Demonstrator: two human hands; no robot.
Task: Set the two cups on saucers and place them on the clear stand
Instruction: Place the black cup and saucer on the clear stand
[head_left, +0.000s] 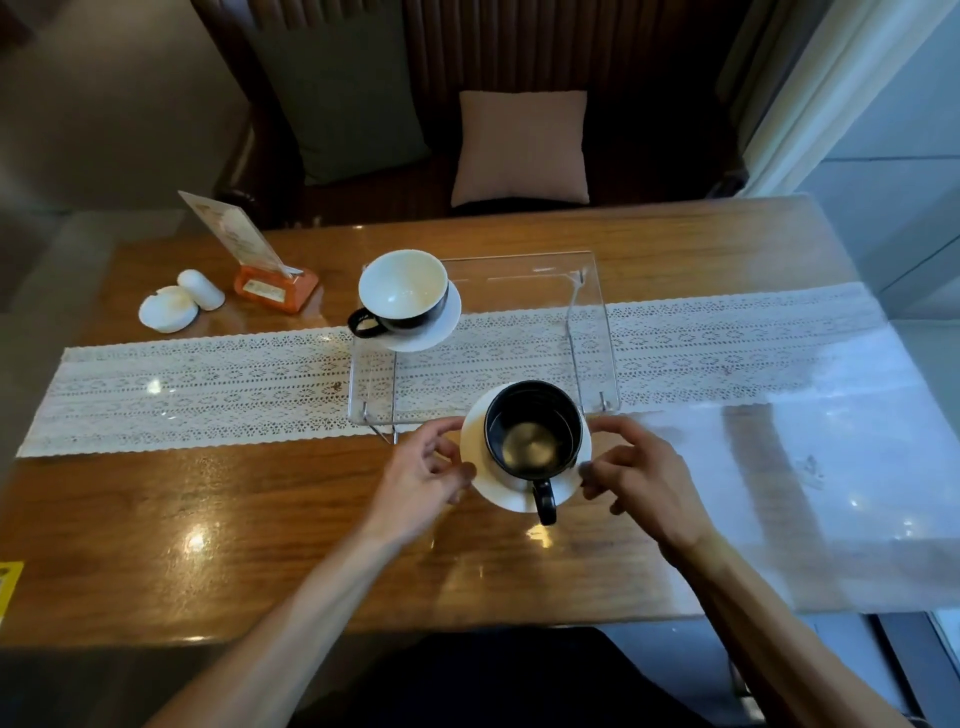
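A clear acrylic stand (524, 283) rests across a lace runner on the wooden table. On its far left corner a black cup with a white inside (402, 293) stands on a white saucer (441, 325), handle pointing left. At the stand's near edge a black mug (532, 428) stands on a second white saucer (506, 493), handle toward me. My left hand (423, 475) pinches that saucer's left rim and my right hand (636, 480) pinches its right rim. Whether this saucer touches the stand or the table I cannot tell.
An orange card holder (275, 286) with a tilted menu card and two white shakers (182, 304) sit at the far left. The lace runner (208, 387) crosses the table (208, 519). A bench with a beige cushion (522, 148) faces me beyond the far edge.
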